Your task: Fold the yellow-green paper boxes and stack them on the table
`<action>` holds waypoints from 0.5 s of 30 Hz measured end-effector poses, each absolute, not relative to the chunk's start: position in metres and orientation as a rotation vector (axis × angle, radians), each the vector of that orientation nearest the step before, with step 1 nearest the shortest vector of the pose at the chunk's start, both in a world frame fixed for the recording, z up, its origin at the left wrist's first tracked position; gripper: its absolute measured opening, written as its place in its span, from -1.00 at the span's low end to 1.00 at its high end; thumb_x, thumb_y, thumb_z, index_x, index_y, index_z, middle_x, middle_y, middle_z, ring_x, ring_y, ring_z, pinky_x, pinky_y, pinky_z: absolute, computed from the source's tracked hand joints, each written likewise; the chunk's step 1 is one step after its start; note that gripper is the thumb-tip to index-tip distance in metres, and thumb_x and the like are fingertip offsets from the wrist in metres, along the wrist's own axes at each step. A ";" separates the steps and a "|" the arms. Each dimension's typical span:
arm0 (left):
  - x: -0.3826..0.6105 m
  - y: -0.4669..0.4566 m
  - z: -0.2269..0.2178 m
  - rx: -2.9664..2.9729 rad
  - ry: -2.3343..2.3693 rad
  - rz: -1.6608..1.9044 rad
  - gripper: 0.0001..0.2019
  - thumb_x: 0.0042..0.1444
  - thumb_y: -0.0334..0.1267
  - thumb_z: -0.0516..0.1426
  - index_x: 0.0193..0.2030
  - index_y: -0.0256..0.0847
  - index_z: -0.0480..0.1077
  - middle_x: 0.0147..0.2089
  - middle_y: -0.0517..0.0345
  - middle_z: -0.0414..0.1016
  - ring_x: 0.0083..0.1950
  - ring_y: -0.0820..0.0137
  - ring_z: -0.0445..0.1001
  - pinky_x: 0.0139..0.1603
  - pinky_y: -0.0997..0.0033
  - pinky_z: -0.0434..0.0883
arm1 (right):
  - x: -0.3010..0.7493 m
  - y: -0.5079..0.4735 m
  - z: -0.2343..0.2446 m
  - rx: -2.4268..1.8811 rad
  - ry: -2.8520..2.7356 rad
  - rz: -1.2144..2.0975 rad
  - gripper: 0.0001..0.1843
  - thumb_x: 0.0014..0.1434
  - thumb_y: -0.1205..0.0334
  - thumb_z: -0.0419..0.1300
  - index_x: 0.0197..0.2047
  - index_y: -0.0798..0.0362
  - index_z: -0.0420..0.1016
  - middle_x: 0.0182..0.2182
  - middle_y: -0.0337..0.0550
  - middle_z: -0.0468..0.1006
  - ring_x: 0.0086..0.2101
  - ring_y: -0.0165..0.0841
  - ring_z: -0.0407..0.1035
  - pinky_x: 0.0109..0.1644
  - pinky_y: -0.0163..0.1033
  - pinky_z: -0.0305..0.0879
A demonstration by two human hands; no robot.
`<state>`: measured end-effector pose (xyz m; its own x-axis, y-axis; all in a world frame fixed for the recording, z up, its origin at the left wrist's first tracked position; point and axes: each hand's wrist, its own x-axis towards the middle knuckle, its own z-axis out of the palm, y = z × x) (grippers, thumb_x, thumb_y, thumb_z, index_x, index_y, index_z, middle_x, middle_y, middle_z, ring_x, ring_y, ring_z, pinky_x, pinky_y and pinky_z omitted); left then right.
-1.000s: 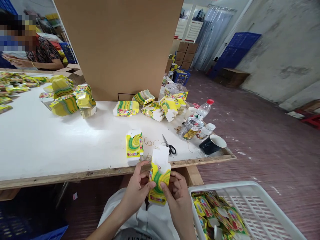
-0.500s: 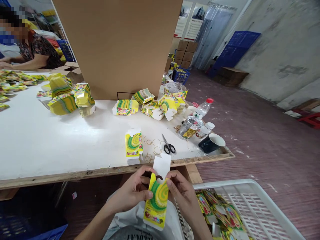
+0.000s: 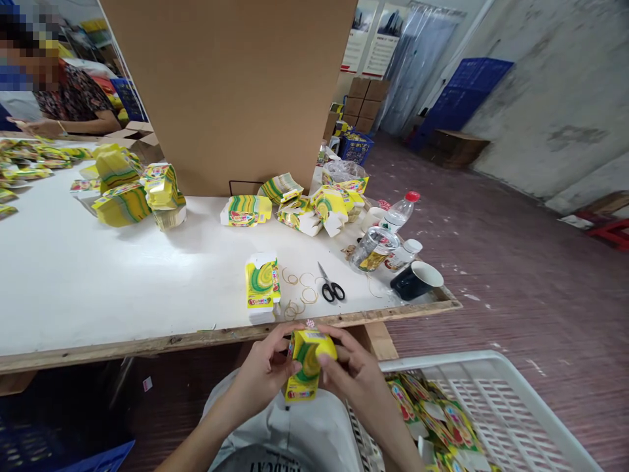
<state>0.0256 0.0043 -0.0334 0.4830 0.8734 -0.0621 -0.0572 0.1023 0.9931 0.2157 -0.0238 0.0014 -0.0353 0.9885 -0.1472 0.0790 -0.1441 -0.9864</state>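
Between my two hands, over my lap, is a small yellow and green printed carton (image 3: pixel 305 367), its top flap folded over so a barcode panel faces up. My left hand (image 3: pixel 268 367) grips its left edge, thumb on the front. My right hand (image 3: pixel 351 367) holds the upper right side, with the thumb pressed on the front near the top. On the table ahead lies a flat stack of similar cartons (image 3: pixel 262 282). Black-handled scissors (image 3: pixel 331 285) and several rubber bands (image 3: pixel 295 308) lie to its right.
A white plastic basket (image 3: pixel 491 360) with yellow cartons stands at my lower right. Bundled cartons (image 3: pixel 246 211) line the table's back. A dark cup (image 3: pixel 417 280), a jar (image 3: pixel 374 249) and a bottle (image 3: pixel 400 211) stand near the right edge. A co-worker (image 3: pixel 73 98) sits at far left.
The white top flap that stood up has been folded down over the carton, and the carton has tilted so its top faces me. The co-worker's hands have lifted.
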 end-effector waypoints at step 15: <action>0.025 0.002 -0.028 1.094 0.682 0.781 -0.44 0.15 -0.16 0.24 0.26 -0.17 0.20 0.01 -0.09 0.57 -0.05 0.26 0.54 -0.05 0.32 0.42 | 0.207 -0.020 -0.007 -1.620 -1.443 1.017 -0.61 0.18 0.08 0.19 0.04 0.06 0.43 -0.66 -0.40 0.35 -0.61 -0.39 0.21 -0.50 -0.34 0.09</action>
